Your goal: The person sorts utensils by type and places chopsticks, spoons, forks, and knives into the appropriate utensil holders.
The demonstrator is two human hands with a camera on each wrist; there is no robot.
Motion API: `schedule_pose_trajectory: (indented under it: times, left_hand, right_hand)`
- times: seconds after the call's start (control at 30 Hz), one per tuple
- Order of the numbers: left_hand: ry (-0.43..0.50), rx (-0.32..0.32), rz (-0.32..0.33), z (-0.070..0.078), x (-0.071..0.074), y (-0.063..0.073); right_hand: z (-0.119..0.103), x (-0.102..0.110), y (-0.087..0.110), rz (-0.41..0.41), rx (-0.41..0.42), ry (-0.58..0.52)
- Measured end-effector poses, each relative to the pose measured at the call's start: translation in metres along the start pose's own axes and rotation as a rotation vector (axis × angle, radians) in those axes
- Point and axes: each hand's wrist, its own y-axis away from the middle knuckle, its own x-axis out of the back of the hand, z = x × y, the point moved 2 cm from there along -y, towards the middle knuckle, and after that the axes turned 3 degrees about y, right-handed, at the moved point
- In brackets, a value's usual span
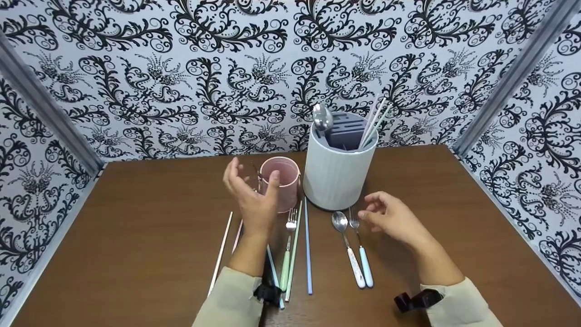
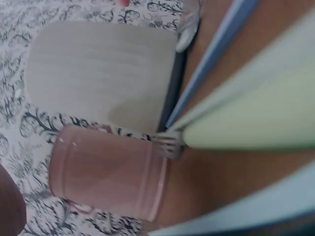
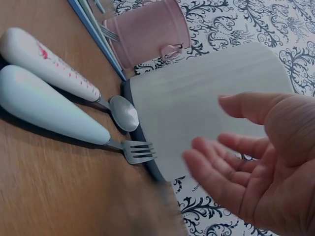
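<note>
My left hand [image 1: 256, 204] is raised in front of the pink cup [image 1: 289, 193], thumb and fingers spread, holding nothing. My right hand [image 1: 395, 218] hovers to the right of a fork with a light blue handle [image 1: 366, 268]; its fingers are loosely bent around nothing. Beside that fork lies a spoon with a white patterned handle [image 1: 355, 268]. Behind them stands a white ribbed utensil holder [image 1: 338, 177], with a metal spoon [image 1: 322, 119] and pale chopsticks [image 1: 374, 122] sticking out. A green-handled fork [image 1: 285, 268] lies below the cup.
Around the green-handled fork lie several chopsticks, among them a blue one [image 1: 308, 254], a green one [image 1: 295, 254] and a white one [image 1: 221, 254]. The brown table [image 1: 150, 236] ends against patterned walls [image 1: 218, 81] at the back and sides.
</note>
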Motion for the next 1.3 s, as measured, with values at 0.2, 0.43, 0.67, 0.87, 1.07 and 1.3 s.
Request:
schedule_pose_trajectory:
  times: [0.2,0.43,0.67,0.87,1.07,1.3]
  left_hand:
    - [-0.07,0.295,-0.163,-0.021,-0.002,-0.001]
    - [-0.141,0.432,-0.295,-0.029,-0.005,0.003]
    - [-0.147,0.448,-0.349,-0.032,-0.004,0.004]
    - [-0.12,0.466,-0.389,-0.034,-0.003,0.003]
    - [-0.099,0.483,-0.41,-0.034,-0.002,0.002]
    - [-0.096,0.489,-0.412,-0.034,-0.002,0.002]
  right_hand:
    - [0.006,-0.008,0.0,-0.079,-0.037,0.072]
    - [0.011,-0.018,0.002,-0.175,-0.093,0.165]
    - [0.012,-0.028,0.003,-0.211,-0.102,0.27]
    - [0.009,-0.031,0.007,-0.212,-0.089,0.376]
    - [0.007,-0.033,0.009,-0.235,-0.072,0.424]
    - [0.007,-0.034,0.008,-0.213,-0.104,0.44]
